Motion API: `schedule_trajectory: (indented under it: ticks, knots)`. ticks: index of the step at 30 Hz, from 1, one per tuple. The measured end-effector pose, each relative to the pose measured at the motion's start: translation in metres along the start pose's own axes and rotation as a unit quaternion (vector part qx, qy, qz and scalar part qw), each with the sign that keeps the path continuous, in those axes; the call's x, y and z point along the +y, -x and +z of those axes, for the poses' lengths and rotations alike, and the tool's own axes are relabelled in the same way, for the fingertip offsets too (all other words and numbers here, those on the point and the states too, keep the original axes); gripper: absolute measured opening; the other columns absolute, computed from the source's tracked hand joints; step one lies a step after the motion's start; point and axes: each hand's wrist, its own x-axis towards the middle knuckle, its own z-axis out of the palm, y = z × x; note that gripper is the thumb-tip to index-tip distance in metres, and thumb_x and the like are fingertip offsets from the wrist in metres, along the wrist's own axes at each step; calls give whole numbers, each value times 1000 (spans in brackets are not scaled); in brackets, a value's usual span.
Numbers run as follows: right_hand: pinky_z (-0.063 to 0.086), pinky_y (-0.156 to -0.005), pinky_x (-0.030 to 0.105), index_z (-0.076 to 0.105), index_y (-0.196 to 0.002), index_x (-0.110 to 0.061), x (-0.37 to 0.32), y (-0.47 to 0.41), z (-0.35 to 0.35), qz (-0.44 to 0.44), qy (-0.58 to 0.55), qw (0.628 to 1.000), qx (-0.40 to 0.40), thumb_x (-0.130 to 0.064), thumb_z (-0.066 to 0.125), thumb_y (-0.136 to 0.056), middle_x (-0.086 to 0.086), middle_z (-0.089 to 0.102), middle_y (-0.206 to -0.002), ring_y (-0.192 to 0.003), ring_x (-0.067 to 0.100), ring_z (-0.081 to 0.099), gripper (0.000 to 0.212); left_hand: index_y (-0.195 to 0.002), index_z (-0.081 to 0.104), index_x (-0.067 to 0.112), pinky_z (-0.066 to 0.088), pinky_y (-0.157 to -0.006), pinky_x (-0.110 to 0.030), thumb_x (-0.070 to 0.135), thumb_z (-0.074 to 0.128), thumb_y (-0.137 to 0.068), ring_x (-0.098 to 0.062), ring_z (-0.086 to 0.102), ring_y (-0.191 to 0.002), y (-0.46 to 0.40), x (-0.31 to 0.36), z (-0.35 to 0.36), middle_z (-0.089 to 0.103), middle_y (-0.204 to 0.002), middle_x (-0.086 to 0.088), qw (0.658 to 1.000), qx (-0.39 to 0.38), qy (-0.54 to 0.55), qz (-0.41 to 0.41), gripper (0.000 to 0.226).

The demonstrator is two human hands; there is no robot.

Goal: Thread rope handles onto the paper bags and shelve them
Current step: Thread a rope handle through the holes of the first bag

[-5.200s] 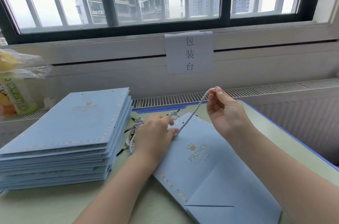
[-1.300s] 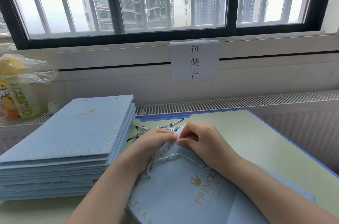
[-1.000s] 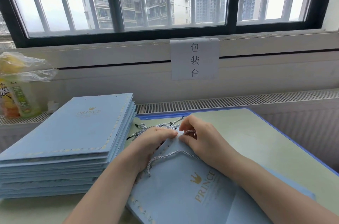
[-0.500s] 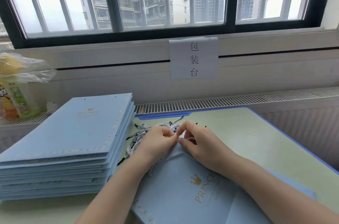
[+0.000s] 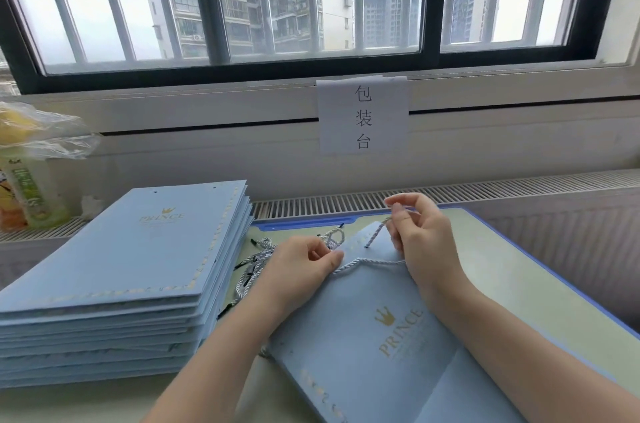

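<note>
A flat light-blue paper bag (image 5: 374, 329) with a gold crown logo lies on the table in front of me. A grey-white rope handle (image 5: 367, 262) runs across its top edge. My right hand (image 5: 420, 242) pinches one rope end and holds it up out of a hole near the bag's top. My left hand (image 5: 304, 267) pinches the rope at the bag's top left corner. A loose bundle of spare ropes (image 5: 256, 263) lies just left of my left hand.
A tall stack of flat blue bags (image 5: 131, 270) sits on the left. Behind it stand a bottle (image 5: 31, 194) and a plastic bag (image 5: 45, 135). A paper sign (image 5: 362, 114) hangs under the window. The green table (image 5: 519, 291) has a blue rim.
My right hand has risen from the bag's top edge and drawn the rope end up through the hole. My left hand stays at the bag's corner.
</note>
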Motion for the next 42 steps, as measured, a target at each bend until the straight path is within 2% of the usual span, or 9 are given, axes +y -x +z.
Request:
schedule_trajectory:
  ticks: [7, 12, 17, 21, 27, 30, 34, 38, 42]
  knots:
    - [41, -54, 12, 50, -87, -19, -4, -15, -15, -58, -48, 987, 145, -4, 38, -100, 0, 51, -65, -51, -1, 47, 23, -95, 59, 17, 48, -68, -28, 45, 55, -91, -7, 59, -79, 3, 3, -6, 63, -86, 6, 995, 90, 34, -6, 29]
    - [46, -59, 14, 53, -86, -22, -1, -19, -20, -57, -28, 985, 157, 3, 33, -98, -2, 57, -75, -58, 0, 53, 34, -112, 52, 8, 52, -52, -22, 29, 63, -89, -14, 66, -58, 4, 6, -3, 70, -86, -12, 934, -81, 313, -153, 33]
    - [48, -56, 16, 55, -89, -16, -3, -16, -16, -9, -56, 995, 81, 6, 31, -97, 3, 57, -80, -58, 5, 56, 34, -105, 60, 1, 48, -46, -18, 16, 58, -93, -15, 54, -56, 3, 2, 8, 66, -82, -12, 896, -96, 399, -168, 19]
    - [43, -43, 19, 56, -93, -9, -7, -12, -11, 51, -74, 996, 18, 8, 28, -96, 8, 54, -82, -47, 8, 55, 33, -94, 59, 4, 49, -56, -28, 9, 46, -98, -20, 57, -64, 0, 5, 5, 64, -79, -10, 890, 33, 418, -180, 15]
    - [45, -41, 16, 55, -90, -2, -16, -9, -2, 159, -104, 981, -49, 14, 28, -92, 11, 48, -75, -38, 10, 52, 31, -72, 31, 14, 28, -53, -30, 10, 42, -94, -18, 31, -59, -8, -10, -16, 31, -65, -6, 905, 239, 305, -173, 25]
    - [52, -52, 22, 59, -87, -7, -16, -4, 1, 133, 8, 989, -69, 7, 37, -92, 12, 53, -83, -57, 13, 60, 27, -79, 38, 11, 33, -62, -37, 13, 42, -95, -23, 36, -70, -7, -12, -18, 37, -73, -9, 897, 241, 327, -173, 17]
    - [43, -80, 30, 62, -94, -14, -8, -10, -9, -118, 329, 936, 35, -11, 48, -92, 1, 46, -104, -99, 22, 51, 14, -86, 45, 14, 40, -67, -40, 13, 46, -93, -24, 43, -72, -5, -16, -21, 49, -83, -9, 895, 210, 354, -171, 7]
    - [43, -90, 42, 62, -104, -9, -9, -20, -20, -187, 368, 909, 63, -11, 46, -94, 8, 51, -110, -104, 27, 48, 18, -88, 56, 8, 50, -73, -44, 6, 44, -93, -27, 58, -73, -3, -7, -24, 62, -84, -15, 894, 150, 394, -151, 13]
    - [37, -95, 41, 64, -103, -11, -8, -31, -27, -203, 473, 857, -13, -30, 37, -98, 8, 63, -108, -103, 31, 54, 33, -85, 52, 12, 46, -66, -34, 4, 44, -92, -25, 56, -71, 1, 3, -24, 60, -81, -11, 894, 58, 422, -140, 13]
